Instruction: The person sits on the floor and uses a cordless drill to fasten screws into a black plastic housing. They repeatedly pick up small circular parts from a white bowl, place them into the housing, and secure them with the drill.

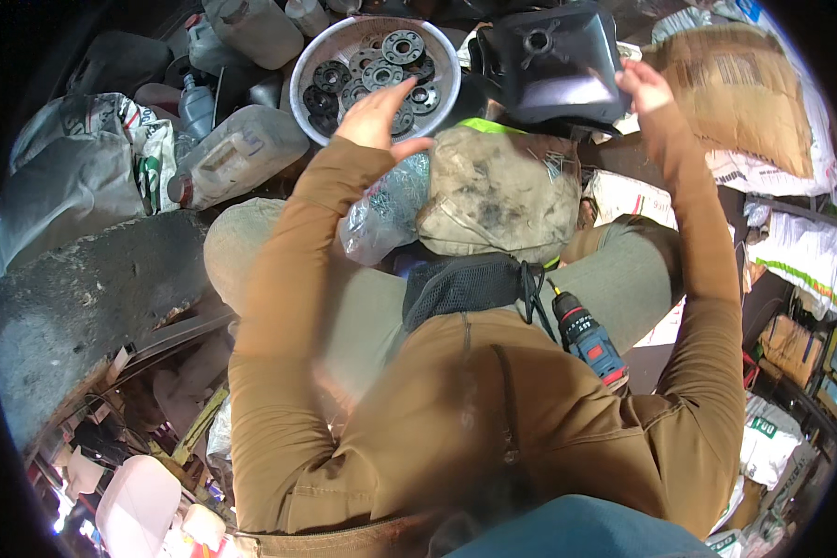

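Note:
My left hand [378, 121] is over the near rim of a round white basin [303, 65], fingers stretched and thumb apart, with nothing in it. Inside the basin lie several dark round metal discs [381, 74] with holes. With my right hand [645, 88] I grip the right edge of a black square tray-like part [567, 88], which is tilted up and shows a round hub with short arms. Between my knees is a stained beige cloth [498, 195] with several screws [553, 163] on it. A blue and black cordless drill [586, 335] rests by my right thigh.
A clear plastic bag [386, 209] lies by my left knee. Dirty plastic jugs [242, 153] and white sacks [88, 158] crowd the left, above a dark stone-like block [93, 298]. On the right are a brown cardboard piece [739, 98] and several packages.

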Available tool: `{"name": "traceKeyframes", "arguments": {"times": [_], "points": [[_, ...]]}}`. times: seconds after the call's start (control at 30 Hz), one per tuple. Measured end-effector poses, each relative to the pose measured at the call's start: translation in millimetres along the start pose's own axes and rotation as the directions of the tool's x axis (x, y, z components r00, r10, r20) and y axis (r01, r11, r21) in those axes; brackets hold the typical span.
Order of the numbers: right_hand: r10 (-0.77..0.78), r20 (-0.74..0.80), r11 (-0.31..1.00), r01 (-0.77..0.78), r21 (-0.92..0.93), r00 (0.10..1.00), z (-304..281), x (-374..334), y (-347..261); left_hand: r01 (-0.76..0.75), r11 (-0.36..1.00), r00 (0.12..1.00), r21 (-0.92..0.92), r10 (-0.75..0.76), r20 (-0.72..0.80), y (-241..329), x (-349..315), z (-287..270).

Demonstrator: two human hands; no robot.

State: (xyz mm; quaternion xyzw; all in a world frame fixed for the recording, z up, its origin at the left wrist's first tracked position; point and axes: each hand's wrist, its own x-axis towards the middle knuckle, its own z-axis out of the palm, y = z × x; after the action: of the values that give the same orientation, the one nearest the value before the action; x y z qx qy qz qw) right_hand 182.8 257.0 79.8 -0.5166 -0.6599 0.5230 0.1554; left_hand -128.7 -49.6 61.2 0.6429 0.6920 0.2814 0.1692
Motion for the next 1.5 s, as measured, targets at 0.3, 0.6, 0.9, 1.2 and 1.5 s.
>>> {"name": "traceKeyframes", "arguments": {"times": [0.3,0.6,0.9,1.2,1.5], "points": [[0.364,0.518,0.549,-0.628,0.552,0.774,111,-180,94,-0.066,0.941,0.969,-0.332,0.140,0.205,59,-21,88],[0.387,0.354,0.859,-0.194,-0.473,0.851,114,-159,134,-0.162,0.960,0.940,-0.229,0.220,0.260,51,-18,137],[0.270,0.401,0.713,0.098,-0.694,0.875,107,-148,110,-0.255,0.954,0.925,-0.155,0.288,0.247,55,-17,150],[0.191,0.398,0.700,0.159,-0.696,0.897,97,-144,83,-0.064,0.950,0.998,-0.304,0.062,-0.015,-35,21,70],[0.028,0.356,0.724,0.227,-0.651,0.934,92,-170,50,0.595,0.760,0.673,0.261,-0.649,0.356,-219,32,170]]}}
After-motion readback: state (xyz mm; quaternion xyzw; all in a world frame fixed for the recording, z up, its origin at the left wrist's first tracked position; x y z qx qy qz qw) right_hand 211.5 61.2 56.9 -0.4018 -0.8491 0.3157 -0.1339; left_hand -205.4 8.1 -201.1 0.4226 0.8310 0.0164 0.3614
